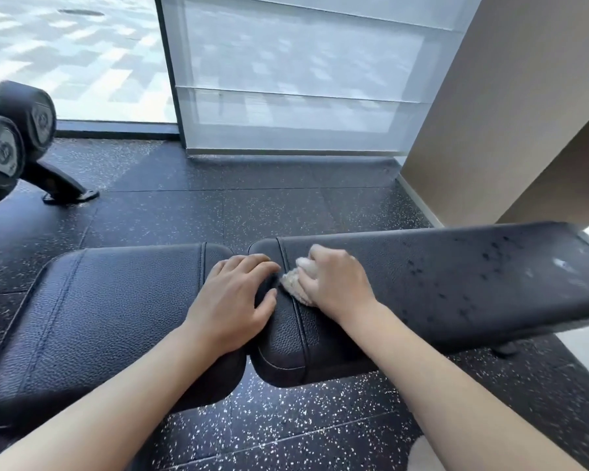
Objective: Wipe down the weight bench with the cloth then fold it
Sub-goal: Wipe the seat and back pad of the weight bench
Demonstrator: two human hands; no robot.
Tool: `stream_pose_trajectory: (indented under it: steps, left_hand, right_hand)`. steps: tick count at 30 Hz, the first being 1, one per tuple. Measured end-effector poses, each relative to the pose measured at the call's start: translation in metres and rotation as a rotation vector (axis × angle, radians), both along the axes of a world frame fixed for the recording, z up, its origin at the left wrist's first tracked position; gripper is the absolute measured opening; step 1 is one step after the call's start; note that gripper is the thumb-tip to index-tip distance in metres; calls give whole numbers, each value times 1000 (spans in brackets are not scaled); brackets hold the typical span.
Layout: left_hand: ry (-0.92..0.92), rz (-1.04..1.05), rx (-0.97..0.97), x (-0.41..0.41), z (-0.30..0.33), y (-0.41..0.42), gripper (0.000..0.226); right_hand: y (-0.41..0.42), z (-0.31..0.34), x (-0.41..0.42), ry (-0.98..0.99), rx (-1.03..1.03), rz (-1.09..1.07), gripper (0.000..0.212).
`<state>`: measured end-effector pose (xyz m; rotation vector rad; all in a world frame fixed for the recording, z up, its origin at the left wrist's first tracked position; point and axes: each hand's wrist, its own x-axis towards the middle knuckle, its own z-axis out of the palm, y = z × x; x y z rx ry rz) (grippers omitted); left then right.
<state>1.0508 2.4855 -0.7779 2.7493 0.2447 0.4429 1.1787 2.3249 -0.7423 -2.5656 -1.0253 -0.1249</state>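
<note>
Down on the bench (456,277), the right hand (337,280) clutches a bunched pale cloth (295,283) and presses it onto the long pad just right of the seam. Beside it, the left hand (233,300) lies across the gap between the two pads, fingers loosely spread and resting flat, holding nothing, its thumb just beside the cloth. Dark droplets speckle the long pad farther right. Two dumbbells (14,137) sit on a rack at far left, above the speckled floor (286,426).

No legible txt; dumbbell (4,151) end emblems too blurred.
</note>
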Motion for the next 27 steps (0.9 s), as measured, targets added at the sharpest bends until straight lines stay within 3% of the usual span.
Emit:
stream_pose_trajectory:
  steps: [7, 14, 19, 27]
  left_hand:
    - [-29, -59, -65, 23, -1, -9, 51]
    - [-13, -72, -8, 32, 0, -13, 47]
    - [-19, -69, 29, 34, -1, -16, 45]
    - [-61, -66, 17, 34, -2, -17, 41]
  right_hand:
    - [-88, -11, -65, -12, 32, 26, 40]
    - [-31, -6, 31, -26, -17, -126, 25]
    - [18, -3, 104, -18, -69, -213, 26]
    - [-27, -3, 48, 10, -6, -146, 27]
